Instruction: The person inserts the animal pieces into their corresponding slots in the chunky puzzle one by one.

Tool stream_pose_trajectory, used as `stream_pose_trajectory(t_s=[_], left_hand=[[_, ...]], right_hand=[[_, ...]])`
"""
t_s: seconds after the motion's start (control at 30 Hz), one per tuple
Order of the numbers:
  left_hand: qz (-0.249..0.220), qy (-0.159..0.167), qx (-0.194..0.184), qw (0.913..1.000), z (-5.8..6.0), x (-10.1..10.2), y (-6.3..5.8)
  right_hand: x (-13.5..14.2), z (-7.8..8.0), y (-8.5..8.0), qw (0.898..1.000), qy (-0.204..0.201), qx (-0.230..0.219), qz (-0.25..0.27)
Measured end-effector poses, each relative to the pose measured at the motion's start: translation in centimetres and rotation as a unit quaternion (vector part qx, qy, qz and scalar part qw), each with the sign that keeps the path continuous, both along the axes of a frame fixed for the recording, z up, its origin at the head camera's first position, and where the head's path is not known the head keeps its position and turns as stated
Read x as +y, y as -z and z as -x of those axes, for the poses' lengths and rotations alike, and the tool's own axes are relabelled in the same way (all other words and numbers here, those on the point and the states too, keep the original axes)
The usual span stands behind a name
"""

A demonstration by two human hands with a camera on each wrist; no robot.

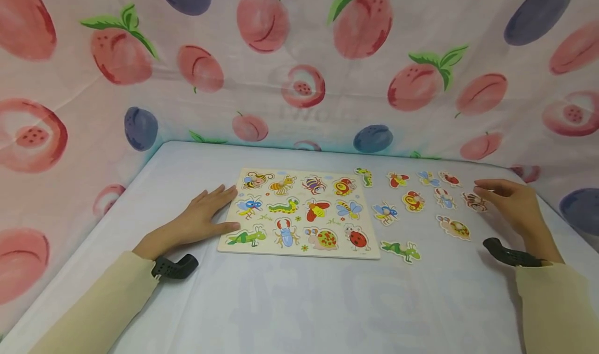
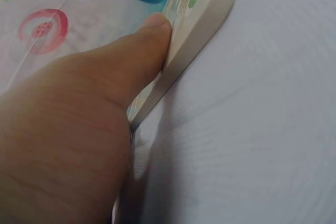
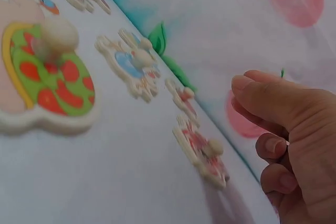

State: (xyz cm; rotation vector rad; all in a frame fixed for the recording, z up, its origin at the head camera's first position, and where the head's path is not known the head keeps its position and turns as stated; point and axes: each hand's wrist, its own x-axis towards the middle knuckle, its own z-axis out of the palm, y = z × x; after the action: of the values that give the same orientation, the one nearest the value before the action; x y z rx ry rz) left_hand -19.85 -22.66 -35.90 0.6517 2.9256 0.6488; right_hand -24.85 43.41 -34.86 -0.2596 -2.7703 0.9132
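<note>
A puzzle board [image 1: 271, 250] printed with bugs was steadied on a white table [image 1: 290, 307] by a left hand [image 1: 201, 221], its fingers laid out straight and spread along the left edge, with the thumb rested on the top face near the printed grasshopper. To the board's right, loose pieces were scattered. A right hand [image 1: 515, 203] was held just beside the spider piece [image 1: 474, 202], its fingers loosely bent and empty, as shown by the right wrist view, where the piece's pale knob [image 3: 215, 147] was left ungrasped. Near the spider were seen the beetle piece [image 1: 445, 199], the ladybug piece [image 1: 450, 178] and the snail piece [image 1: 454, 227]; the grasshopper piece [image 1: 401, 251] was placed nearer the board's front right corner. Black wristbands [image 1: 175, 267] were worn below both hands, and a fruit-print cloth [image 1: 299, 37] was hung behind.
</note>
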Motion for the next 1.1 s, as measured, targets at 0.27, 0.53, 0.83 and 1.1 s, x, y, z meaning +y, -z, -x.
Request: stream_pose_trajectory(t_s=[0.27, 0.53, 0.83, 1.1], left_hand=[[0.001, -0.001, 0.001, 1.0, 0.1, -0.1, 0.1], [0.001, -0.001, -0.001, 1.0, 0.2, -0.1, 0.2], [0.002, -0.003, -0.003, 1.0, 0.1, 0.0, 0.1], [-0.001, 0.0, -0.001, 1.0, 0.1, 0.0, 0.2]], right_hand=[[1.7, 0.0, 1.7, 0.998, 0.031, -0.044, 0.033], [1.8, -0.4, 2.1, 0.999, 0.028, -0.031, 0.022], [1.8, -0.5, 2.2, 0.999, 0.026, -0.04, 0.008], [1.7, -0.6, 2.0, 0.999, 0.017, -0.05, 0.0]])
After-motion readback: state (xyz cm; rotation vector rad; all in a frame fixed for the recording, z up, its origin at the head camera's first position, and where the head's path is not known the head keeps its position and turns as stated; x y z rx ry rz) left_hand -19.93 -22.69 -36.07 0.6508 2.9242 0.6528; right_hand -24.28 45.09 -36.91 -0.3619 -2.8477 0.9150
